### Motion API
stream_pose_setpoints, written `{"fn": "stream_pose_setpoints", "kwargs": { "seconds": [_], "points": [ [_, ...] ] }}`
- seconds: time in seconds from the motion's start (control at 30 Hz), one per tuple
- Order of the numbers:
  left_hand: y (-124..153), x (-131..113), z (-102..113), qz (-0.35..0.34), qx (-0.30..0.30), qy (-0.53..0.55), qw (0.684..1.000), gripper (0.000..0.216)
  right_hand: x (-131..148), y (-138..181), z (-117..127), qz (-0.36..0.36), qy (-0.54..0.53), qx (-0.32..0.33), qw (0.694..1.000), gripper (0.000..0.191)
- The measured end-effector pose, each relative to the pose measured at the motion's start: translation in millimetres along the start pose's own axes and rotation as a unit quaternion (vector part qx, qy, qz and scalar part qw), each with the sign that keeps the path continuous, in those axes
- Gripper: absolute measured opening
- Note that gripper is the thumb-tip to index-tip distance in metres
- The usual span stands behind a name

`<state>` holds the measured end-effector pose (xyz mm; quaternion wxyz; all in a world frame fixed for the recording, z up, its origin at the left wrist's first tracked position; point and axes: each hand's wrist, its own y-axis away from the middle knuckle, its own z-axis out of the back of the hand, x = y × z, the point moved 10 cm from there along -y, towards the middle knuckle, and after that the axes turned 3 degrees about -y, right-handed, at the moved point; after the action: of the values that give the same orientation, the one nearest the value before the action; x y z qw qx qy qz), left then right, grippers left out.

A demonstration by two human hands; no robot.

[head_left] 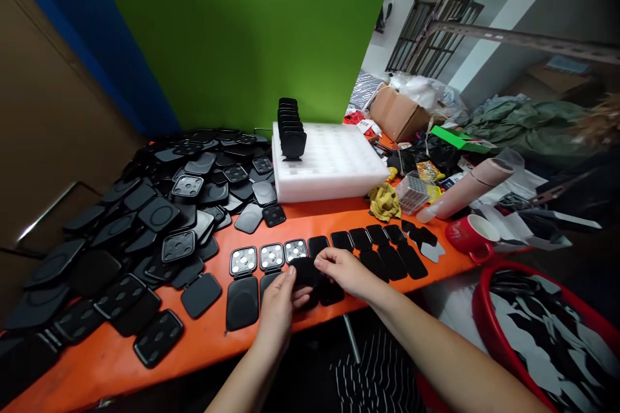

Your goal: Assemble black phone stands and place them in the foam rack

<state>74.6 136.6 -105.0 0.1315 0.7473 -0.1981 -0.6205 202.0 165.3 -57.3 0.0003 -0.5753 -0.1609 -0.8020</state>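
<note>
Both my hands meet at the front edge of the orange table (203, 342). My left hand (278, 303) and my right hand (343, 270) pinch a black rounded pad (305, 270) between their fingers, over a row of opened black hinged cases (243, 284). Three of the cases show silver-studded insides (271, 257). Several flat black pads (387, 251) lie in rows to the right of my hands.
A large heap of black cases (145, 219) covers the table's left half. A white foam tray (329, 164) with several upright black pieces (290, 129) stands at the back. A yellow rag (385, 201), a red mug (472, 237), a cardboard box (400, 115) and a red basin (489, 310) are on the right.
</note>
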Motion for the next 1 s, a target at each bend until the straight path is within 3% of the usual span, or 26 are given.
{"fn": "stream_pose_setpoints", "kwargs": {
  "seconds": [0.2,0.33,0.4,0.47,0.53,0.6,0.7,1.0],
  "points": [
    [1.3,-12.9,31.3,-0.032,-0.053,-0.030,0.998,0.042,-0.7,-19.0,9.5,-0.031,-0.062,-0.006,0.998,0.030],
    [10.4,-24.9,33.3,-0.095,-0.034,-0.140,0.985,0.027,2.7,-41.3,16.1,0.004,0.004,0.009,1.000,0.030],
    [18.8,-37.1,10.6,-0.194,0.029,-0.276,0.941,0.019,1.0,-54.5,8.8,0.022,0.053,0.040,0.998,0.027],
    [29.6,-41.7,-17.0,-0.300,0.081,-0.425,0.850,0.022,-4.0,-67.0,-1.0,0.027,0.079,0.070,0.994,0.025],
    [33.7,-39.3,-30.9,-0.356,0.086,-0.515,0.775,0.026,-9.4,-77.5,-8.3,0.026,0.097,0.086,0.991,0.024],
    [32.3,-37.1,-33.7,-0.376,0.071,-0.554,0.740,0.029,-12.8,-85.2,-12.4,0.026,0.121,0.095,0.988,0.024],
    [30.3,-35.0,-33.0,-0.381,0.062,-0.573,0.723,0.030,-12.8,-91.3,-13.7,0.033,0.153,0.097,0.983,0.023],
    [26.7,-31.4,-32.4,-0.356,0.069,-0.590,0.721,0.028,-3.1,-91.4,-13.6,0.051,0.208,0.083,0.973,0.019]
  ]
}}
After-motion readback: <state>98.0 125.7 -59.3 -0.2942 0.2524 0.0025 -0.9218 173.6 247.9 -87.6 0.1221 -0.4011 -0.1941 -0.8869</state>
